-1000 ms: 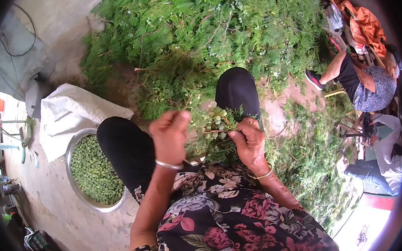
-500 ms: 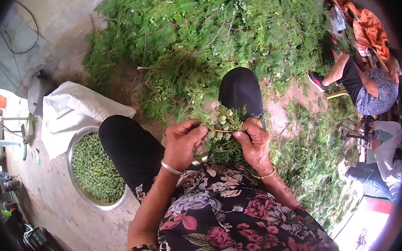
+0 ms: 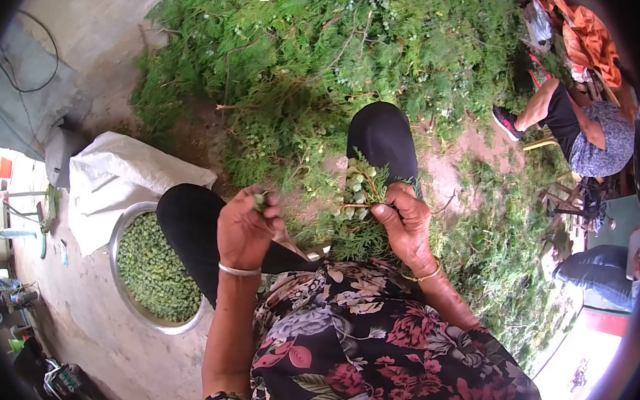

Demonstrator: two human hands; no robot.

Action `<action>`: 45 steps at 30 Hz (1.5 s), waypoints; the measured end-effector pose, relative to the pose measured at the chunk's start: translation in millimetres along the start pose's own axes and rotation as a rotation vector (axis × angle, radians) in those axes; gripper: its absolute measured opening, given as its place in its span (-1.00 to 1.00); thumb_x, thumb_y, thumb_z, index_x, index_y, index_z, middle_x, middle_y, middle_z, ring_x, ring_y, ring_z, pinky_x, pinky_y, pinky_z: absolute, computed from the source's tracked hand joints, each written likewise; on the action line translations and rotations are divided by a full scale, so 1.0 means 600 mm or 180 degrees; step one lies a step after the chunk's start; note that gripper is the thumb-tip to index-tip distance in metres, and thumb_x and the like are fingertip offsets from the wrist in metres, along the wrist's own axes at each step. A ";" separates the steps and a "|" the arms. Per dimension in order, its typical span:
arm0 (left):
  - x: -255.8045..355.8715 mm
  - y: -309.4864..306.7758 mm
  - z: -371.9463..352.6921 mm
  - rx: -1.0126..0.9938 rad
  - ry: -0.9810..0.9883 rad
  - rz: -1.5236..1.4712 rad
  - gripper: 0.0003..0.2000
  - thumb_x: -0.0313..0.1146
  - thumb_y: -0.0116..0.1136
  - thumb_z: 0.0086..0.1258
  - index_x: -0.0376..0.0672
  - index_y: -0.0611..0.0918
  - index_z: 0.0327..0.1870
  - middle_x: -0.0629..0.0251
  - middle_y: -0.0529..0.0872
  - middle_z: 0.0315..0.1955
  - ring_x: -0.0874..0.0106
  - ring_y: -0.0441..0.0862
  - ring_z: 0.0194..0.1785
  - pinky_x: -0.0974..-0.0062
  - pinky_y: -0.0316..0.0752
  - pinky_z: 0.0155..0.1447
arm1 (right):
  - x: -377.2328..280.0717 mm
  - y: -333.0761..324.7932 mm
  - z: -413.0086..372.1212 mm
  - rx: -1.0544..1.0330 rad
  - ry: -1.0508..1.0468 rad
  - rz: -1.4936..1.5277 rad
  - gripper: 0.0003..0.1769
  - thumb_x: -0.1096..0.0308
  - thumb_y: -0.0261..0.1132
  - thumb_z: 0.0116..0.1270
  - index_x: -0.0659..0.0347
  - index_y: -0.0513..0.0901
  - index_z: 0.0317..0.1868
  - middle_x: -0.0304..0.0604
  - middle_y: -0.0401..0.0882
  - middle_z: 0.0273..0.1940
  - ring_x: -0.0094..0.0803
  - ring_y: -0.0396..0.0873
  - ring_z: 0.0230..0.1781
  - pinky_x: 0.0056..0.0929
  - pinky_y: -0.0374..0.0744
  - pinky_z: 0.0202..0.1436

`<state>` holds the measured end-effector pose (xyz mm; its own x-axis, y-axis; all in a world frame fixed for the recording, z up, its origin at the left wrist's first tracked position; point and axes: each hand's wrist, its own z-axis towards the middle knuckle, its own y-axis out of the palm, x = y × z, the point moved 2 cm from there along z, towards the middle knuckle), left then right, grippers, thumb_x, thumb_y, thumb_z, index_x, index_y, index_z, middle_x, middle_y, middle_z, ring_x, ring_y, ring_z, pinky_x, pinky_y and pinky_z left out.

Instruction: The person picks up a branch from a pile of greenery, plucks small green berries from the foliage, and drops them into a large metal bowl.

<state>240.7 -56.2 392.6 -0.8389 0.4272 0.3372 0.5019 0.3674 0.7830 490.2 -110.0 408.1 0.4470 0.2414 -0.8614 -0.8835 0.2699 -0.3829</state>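
Observation:
My right hand (image 3: 410, 227) pinches the stem of a leafy conifer sprig (image 3: 363, 190), which bears pale green cones and flat, feathery leaves, in front of my lap. Away to the left, my left hand (image 3: 247, 228) is raised over my thigh, its fingers curled and a little blurred. A small green cone (image 3: 261, 201) shows between its fingertips; whether more lie in the palm is hidden. Left of my knee stands a round metal basin (image 3: 124, 294) holding a heap of green cones (image 3: 156, 269).
A big pile of cut conifer branches (image 3: 325, 46) spreads ahead, with more at my right (image 3: 485, 263). A white sack (image 3: 124, 172) lies behind the basin. At the far right sits another person (image 3: 601, 142), near an orange cloth (image 3: 585, 44).
My left hand has come off the sprig and moved left with a green cone. My right hand keeps its hold on the stem. A second person at the far right has mostly left view.

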 end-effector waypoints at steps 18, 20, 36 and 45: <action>-0.094 0.072 -0.016 -0.1256 0.1768 0.4737 -0.73 -0.45 0.42 0.02 -0.35 0.58 -0.31 0.23 0.63 -0.49 0.58 0.52 -0.43 0.53 0.43 -0.33 | -0.021 0.013 0.015 -0.0209 -0.0648 -0.0519 -0.83 0.56 0.39 -0.01 0.23 0.55 -0.43 -0.18 0.52 -0.54 -0.20 0.51 -0.48 -0.25 0.42 -0.04; -0.094 0.073 -0.020 -0.1137 0.1711 0.4784 -0.76 -0.46 0.40 0.01 -0.35 0.58 -0.36 0.20 0.61 -0.54 0.57 0.51 -0.45 0.53 0.41 -0.36 | -0.019 0.014 0.016 -0.0239 -0.0648 -0.0533 -0.84 0.55 0.40 -0.01 0.23 0.55 -0.44 -0.18 0.52 -0.55 -0.21 0.51 -0.48 -0.25 0.42 -0.04; -0.061 0.014 -0.032 -0.0625 -0.0697 0.0992 -0.87 -0.45 0.15 0.27 -0.34 0.55 -0.29 0.14 0.58 -0.52 0.51 0.45 -0.59 0.57 0.33 -0.60 | -0.003 0.004 0.013 -0.0062 -0.0605 -0.0395 -0.80 0.54 0.40 0.04 0.21 0.55 -0.34 -0.19 0.51 -0.54 -0.22 0.50 -0.48 -0.24 0.43 0.04; -0.061 0.064 -0.021 -0.0851 0.0557 0.3770 -0.78 -0.52 0.20 0.21 -0.37 0.64 -0.13 0.48 0.51 -0.64 0.72 0.36 -0.57 0.69 0.24 -0.52 | -0.014 0.003 0.015 -0.0124 -0.0406 -0.0424 -0.81 0.51 0.44 -0.04 0.23 0.58 -0.42 -0.15 0.50 -0.55 -0.16 0.50 -0.46 -0.26 0.43 -0.09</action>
<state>288.1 -68.2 416.9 0.0786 0.2578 0.9630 0.9319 -0.3622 0.0209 486.2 -103.2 417.4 0.5724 0.3227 -0.7538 -0.8189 0.2715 -0.5056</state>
